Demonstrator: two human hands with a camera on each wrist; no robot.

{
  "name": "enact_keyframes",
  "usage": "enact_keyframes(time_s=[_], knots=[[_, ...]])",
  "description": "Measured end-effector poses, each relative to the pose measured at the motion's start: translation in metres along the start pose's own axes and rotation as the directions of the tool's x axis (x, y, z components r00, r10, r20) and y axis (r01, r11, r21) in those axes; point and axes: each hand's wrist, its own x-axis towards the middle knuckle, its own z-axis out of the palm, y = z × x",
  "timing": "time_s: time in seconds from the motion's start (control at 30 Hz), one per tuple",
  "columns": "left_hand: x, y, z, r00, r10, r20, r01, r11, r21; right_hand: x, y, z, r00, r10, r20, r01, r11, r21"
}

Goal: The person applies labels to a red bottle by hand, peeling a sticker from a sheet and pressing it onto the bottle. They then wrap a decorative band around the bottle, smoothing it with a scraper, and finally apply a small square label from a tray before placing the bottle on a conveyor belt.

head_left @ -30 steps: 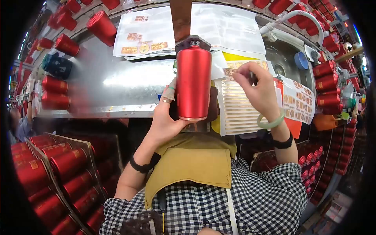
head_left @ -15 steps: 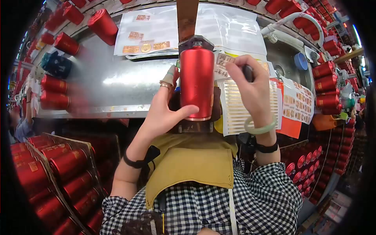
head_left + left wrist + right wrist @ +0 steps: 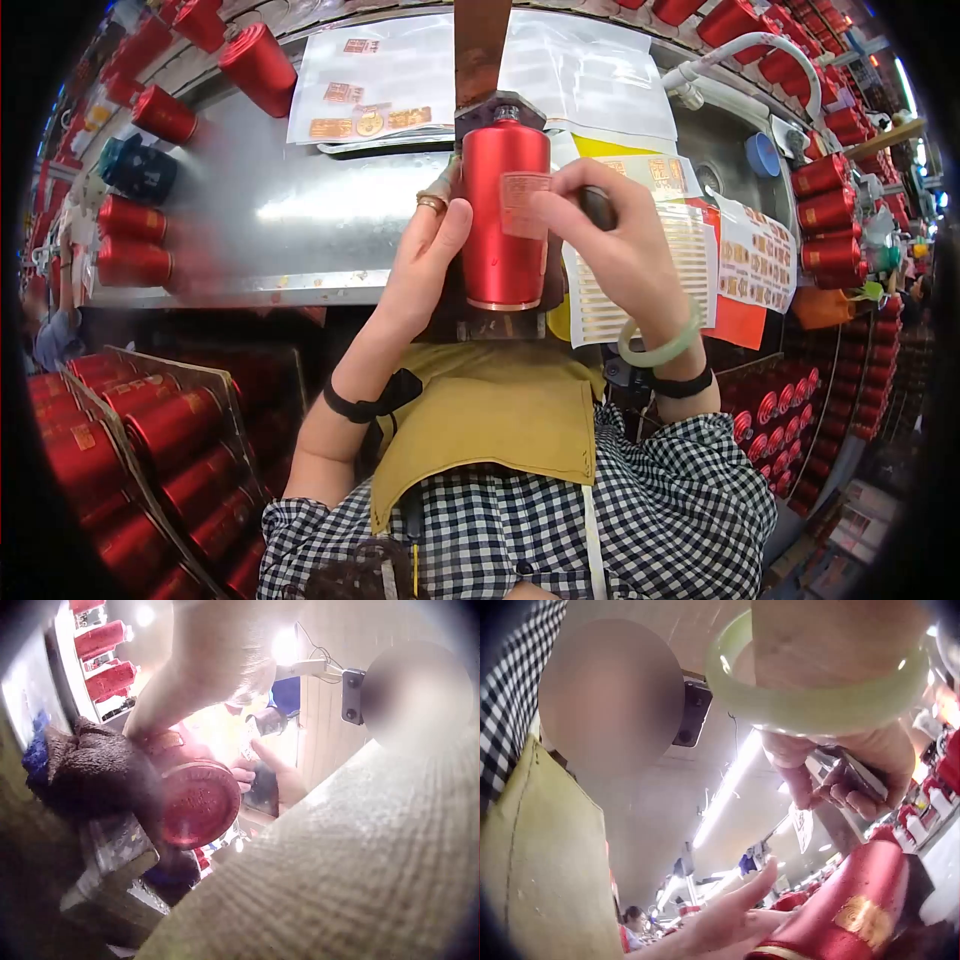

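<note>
A red metallic bottle (image 3: pixel 490 250) lies on a dark support in front of the person, its neck pointing away. The left hand (image 3: pixel 425 250) rests against its left side, thumb raised along it; in the right wrist view the left hand (image 3: pixel 727 915) has straight fingers. The right hand (image 3: pixel 625 235) pinches a small translucent printed sticker (image 3: pixel 522 200) over the bottle's upper right side; whether it touches is unclear. Curled fingers of the right hand (image 3: pixel 847 772) also hold a dark tool (image 3: pixel 864 780). A gold label (image 3: pixel 864 922) is on the bottle's side.
Strip sheets (image 3: pixel 630 280) and printed label sheets (image 3: pixel 757 255) lie at the right. White sheets (image 3: pixel 590 80) cover the back of the metal table (image 3: pixel 320 210). Red bottles (image 3: pixel 258 70) stand around, with a tap (image 3: pixel 750 45) and blue cup (image 3: pixel 762 153) at the back right.
The right hand has moved left from the sheets with the sticker, which is now over the bottle. The left thumb has lifted from the bottle's lower end and moved up its left side.
</note>
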Motion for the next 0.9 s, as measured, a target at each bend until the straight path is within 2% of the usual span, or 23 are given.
enact_keyframes(time_s=[0.03, 0.07, 0.13, 0.17, 0.2, 0.3, 0.33, 0.4, 0.43, 0.6, 0.67, 0.9], knots=[[0.001, 0.002, 0.001, 1.000, 0.008, 0.008, -0.008, 0.999, 0.039, 0.004, 0.001, 0.004, 0.998, 0.066, -0.013, -0.067, 0.996, -0.061], [0.001, 0.002, 0.003, 1.000, 0.008, 0.011, -0.008, 0.999, 0.039, 0.007, 0.006, 0.007, 0.998, 0.065, -0.015, -0.066, 0.996, -0.063], [0.003, 0.002, 0.009, 0.998, 0.061, 0.017, -0.063, 0.962, 0.264, 0.014, 0.022, 0.010, 0.989, 0.142, -0.028, -0.142, 0.990, 0.019], [0.004, 0.000, 0.012, 0.997, 0.082, 0.005, -0.080, 0.949, 0.305, 0.015, 0.027, 0.011, 0.992, 0.104, -0.066, -0.108, 0.992, -0.064], [0.004, 0.000, 0.012, 0.996, 0.084, 0.003, -0.081, 0.949, 0.304, 0.016, 0.030, 0.013, 0.993, 0.103, -0.063, -0.107, 0.992, -0.064], [0.007, -0.001, 0.010, 0.998, 0.045, 0.032, -0.053, 0.937, 0.346, 0.021, 0.039, 0.014, 0.984, 0.014, -0.180, -0.044, 0.986, -0.161], [0.007, -0.002, 0.010, 0.998, 0.044, 0.033, -0.053, 0.937, 0.345, 0.025, 0.045, 0.013, 0.983, 0.015, -0.182, -0.045, 0.986, -0.163], [0.008, -0.003, 0.009, 0.997, 0.073, 0.019, -0.075, 0.934, 0.349, 0.032, 0.052, 0.011, 0.953, -0.060, -0.296, 0.050, 0.998, -0.040], [0.008, -0.005, 0.008, 0.997, 0.074, 0.018, -0.075, 0.934, 0.349, 0.032, 0.046, 0.008, 0.965, 0.039, -0.258, -0.038, 0.999, 0.011], [0.010, -0.004, 0.010, 0.999, 0.040, 0.010, -0.041, 0.952, 0.302, 0.039, 0.058, 0.019, 0.971, 0.037, -0.237, -0.058, 0.995, -0.084], [0.009, -0.002, 0.011, 0.999, 0.033, 0.005, -0.033, 0.956, 0.293, 0.039, 0.055, 0.023, 0.977, 0.034, -0.212, -0.030, 0.999, 0.019], [0.011, -0.007, 0.008, 0.999, 0.048, -0.002, -0.045, 0.956, 0.289, 0.038, 0.052, 0.024, 0.976, 0.076, -0.205, -0.060, 0.995, 0.082]])
